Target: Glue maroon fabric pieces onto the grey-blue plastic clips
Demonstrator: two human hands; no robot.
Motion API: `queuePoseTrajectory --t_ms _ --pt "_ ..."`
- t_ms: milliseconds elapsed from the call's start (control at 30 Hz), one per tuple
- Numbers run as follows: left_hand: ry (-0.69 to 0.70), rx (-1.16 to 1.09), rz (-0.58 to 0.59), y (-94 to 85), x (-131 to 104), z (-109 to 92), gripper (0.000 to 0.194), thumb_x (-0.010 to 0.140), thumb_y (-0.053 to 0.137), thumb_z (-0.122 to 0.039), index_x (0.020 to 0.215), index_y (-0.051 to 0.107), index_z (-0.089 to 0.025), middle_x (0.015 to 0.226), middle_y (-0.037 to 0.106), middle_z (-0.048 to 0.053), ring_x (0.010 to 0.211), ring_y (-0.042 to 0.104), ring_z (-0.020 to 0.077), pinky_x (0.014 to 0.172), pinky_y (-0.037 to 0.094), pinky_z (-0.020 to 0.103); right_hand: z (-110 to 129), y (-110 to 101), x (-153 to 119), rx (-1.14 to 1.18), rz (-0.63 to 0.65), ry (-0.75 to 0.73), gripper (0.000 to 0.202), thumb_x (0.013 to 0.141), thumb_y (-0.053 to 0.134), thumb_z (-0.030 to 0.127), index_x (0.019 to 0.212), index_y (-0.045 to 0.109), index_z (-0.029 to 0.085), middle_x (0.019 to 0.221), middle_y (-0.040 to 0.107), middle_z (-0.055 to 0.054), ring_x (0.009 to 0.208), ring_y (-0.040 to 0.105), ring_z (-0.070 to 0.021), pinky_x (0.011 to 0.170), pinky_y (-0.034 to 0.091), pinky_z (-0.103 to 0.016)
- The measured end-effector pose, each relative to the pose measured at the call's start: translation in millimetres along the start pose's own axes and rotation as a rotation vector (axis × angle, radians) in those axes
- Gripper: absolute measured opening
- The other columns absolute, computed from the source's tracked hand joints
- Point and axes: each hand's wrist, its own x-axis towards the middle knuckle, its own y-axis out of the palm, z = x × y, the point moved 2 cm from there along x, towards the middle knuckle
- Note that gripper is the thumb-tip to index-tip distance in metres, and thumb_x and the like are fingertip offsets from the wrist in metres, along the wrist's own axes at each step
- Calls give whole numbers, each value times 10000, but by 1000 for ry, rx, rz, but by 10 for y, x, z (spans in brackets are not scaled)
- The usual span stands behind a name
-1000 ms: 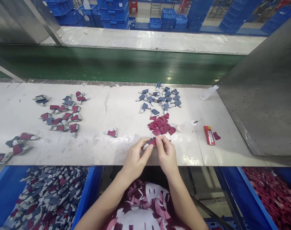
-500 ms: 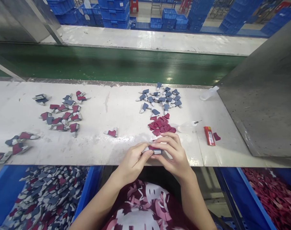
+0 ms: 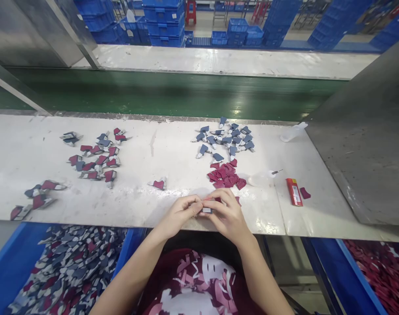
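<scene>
Two bare hands meet at the front of a pale worktop (image 3: 130, 201), the left hand (image 3: 180, 214) and the right hand (image 3: 230, 218) pinching a small part (image 3: 207, 210) between their fingertips; fingers cover most of it, leaving a pale face and a dark edge visible. Just beyond the hands lies a pile of maroon pieces (image 3: 224, 176), with a cluster of blue-and-white parts (image 3: 234, 139) behind it. To the right are a translucent bottle with a needle tip (image 3: 260, 179), a red item with a white label (image 3: 294, 192), a lone maroon piece (image 3: 305, 193) and, farther back, a second translucent bottle (image 3: 293, 132). A single maroon-and-white part (image 3: 159, 183) rests to the left, before groups of mixed-color parts (image 3: 101, 160). Filled blue bins (image 3: 358, 271) flank the person below, while a green conveyor belt (image 3: 186, 94) runs behind the worktop.
</scene>
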Motion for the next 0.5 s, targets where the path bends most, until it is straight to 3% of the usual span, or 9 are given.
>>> queuePoseTrajectory --t_ms 67,133,267,333,433,500 --pt "18 177 -80 -122 15 52 298 934 554 -457 924 648 -174 850 637 38 802 569 194 742 453 311 -22 -13 9 -38 -39 -9 452 870 696 209 1295 567 295 1187 619 -81 1129 554 -258 936 509 -476" --pt "91 473 -230 -334 13 93 246 931 568 -400 1031 664 -197 992 683 69 939 585 242 860 463 375 -58 -98 -20 -131 -158 -11 561 837 735 228 1349 519 303 1282 575 -102 1188 542 -288 983 491 -528" --pt "211 1042 -545 -917 13 115 233 948 506 -308 1042 683 -189 1018 692 125 1021 545 320 958 433 501 -171 -384 -194 -420 -546 39 496 777 761 150 1226 626 312 1109 583 -74 1067 580 -280 906 518 -500" --pt "211 1228 -698 -1167 55 63 275 948 490 -284 1101 672 -146 1090 660 181 1075 518 362 974 417 546 -247 -500 -288 -539 -664 120 423 762 776 166 1154 683 297 1116 553 -89 1109 544 -310 867 522 -487" --pt "252 1348 -814 -1269 227 -102 357 949 497 -289 1235 610 -109 1221 589 220 1144 492 384 984 411 557 -395 -579 -361 -602 -631 310 283 792 762 254 1073 742 273 1357 439 -130 1312 376 -407 903 495 -548" --pt "278 1333 -748 -1132 429 -212 401 956 507 -323 1292 566 -113 1190 606 197 1111 524 360 967 436 518 -503 -574 -366 -584 -541 384 255 817 740 326 1066 752 274 1497 312 -118 1392 246 -455 968 429 -644"
